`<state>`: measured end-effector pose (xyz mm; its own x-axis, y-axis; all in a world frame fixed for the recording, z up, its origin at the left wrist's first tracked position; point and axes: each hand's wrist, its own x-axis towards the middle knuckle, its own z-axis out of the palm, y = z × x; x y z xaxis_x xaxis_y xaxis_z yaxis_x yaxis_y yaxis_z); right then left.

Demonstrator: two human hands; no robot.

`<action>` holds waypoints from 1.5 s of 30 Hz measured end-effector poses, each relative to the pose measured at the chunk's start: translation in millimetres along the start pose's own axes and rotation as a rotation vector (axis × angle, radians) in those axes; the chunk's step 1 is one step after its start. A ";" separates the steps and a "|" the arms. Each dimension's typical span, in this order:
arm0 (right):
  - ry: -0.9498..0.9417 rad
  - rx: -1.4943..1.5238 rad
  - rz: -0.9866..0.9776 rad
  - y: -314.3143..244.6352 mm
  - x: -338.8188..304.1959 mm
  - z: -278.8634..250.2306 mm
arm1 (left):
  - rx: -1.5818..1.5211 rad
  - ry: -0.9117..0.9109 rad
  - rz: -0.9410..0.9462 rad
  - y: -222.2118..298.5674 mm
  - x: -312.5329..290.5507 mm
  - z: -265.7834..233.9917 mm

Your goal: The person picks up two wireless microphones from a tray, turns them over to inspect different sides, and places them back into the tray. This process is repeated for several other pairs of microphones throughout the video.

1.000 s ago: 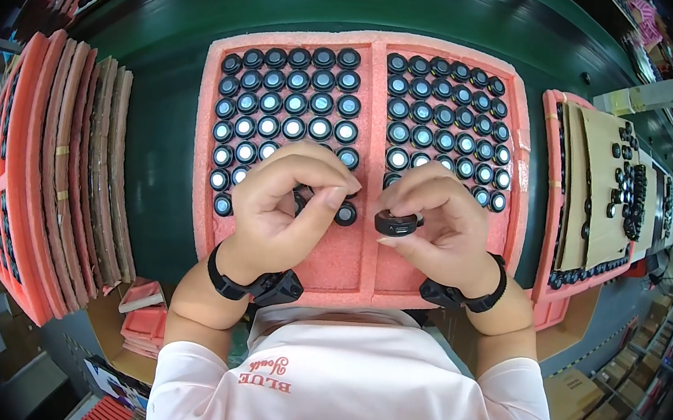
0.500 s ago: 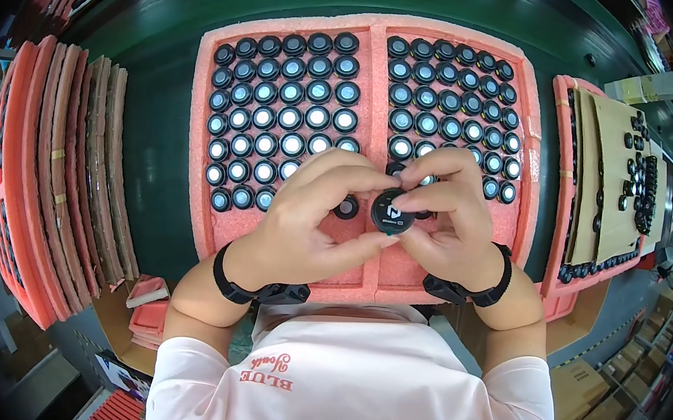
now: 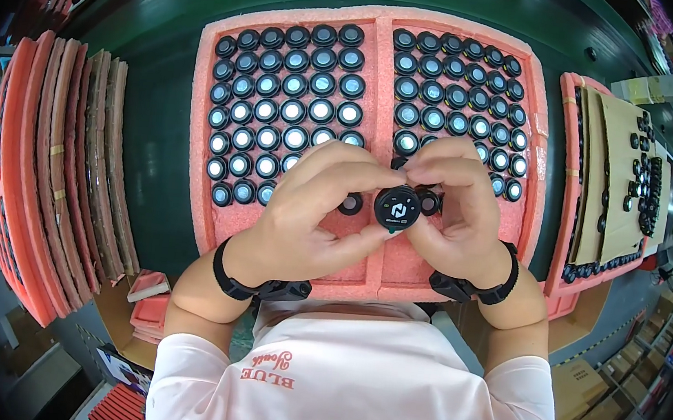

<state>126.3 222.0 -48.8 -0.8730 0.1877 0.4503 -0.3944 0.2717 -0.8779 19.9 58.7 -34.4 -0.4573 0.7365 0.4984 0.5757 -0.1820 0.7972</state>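
A small round black device (image 3: 396,209) with a white mark on its face is held up between my hands. My left hand (image 3: 304,207) is closed on its left side, thumb below and fingertips above. My right hand (image 3: 459,211) grips its right edge with thumb and curled fingers. Underneath lies a pink foam tray (image 3: 380,75) in two halves, filled with rows of similar round black pieces (image 3: 294,85) with pale, shiny centres. My hands hide some of the nearer pieces.
Pink and brown foam trays (image 3: 55,156) stand stacked at the left. To the right, another pink tray (image 3: 563,176) bears cardboard sheets (image 3: 617,190) with small black parts. All rest along a dark green table (image 3: 162,110). Cardboard boxes (image 3: 576,391) sit at the lower right.
The device's face has turned more fully toward me. My right fingers have drawn back off its top face to the edge. The tray appears slightly higher in view.
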 end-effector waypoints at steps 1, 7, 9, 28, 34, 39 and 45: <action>0.009 0.028 0.023 0.2 -0.4 0.0 | 0.004 0.002 -0.003 0.5 0.1 -0.2; -0.126 0.068 0.035 1.4 0.6 -10.1 | -0.007 -0.007 -0.018 1.2 -1.7 -2.3; -0.156 0.029 0.033 -1.1 2.9 -8.6 | 0.000 -0.015 0.008 -0.5 -2.2 -2.6; -0.114 -0.094 -0.090 -5.1 4.6 -10.5 | -0.121 -0.005 0.056 -3.8 -1.8 -6.0; -0.074 -0.074 -0.113 -6.3 4.5 -8.4 | -0.007 -0.108 -0.046 1.1 -2.0 -6.3; -0.102 -0.120 -0.132 -6.4 6.9 -9.2 | -0.154 -0.198 -0.212 2.6 -4.6 -7.0; -0.189 -0.244 -0.202 -6.1 9.8 -11.5 | -0.577 -0.231 -0.487 -2.5 -10.7 -6.4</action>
<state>123.5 233.1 -37.1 -0.8312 -0.0644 0.5522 -0.5038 0.5072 -0.6992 19.0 47.1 -39.5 -0.3784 0.9255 0.0150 -0.1250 -0.0672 0.9899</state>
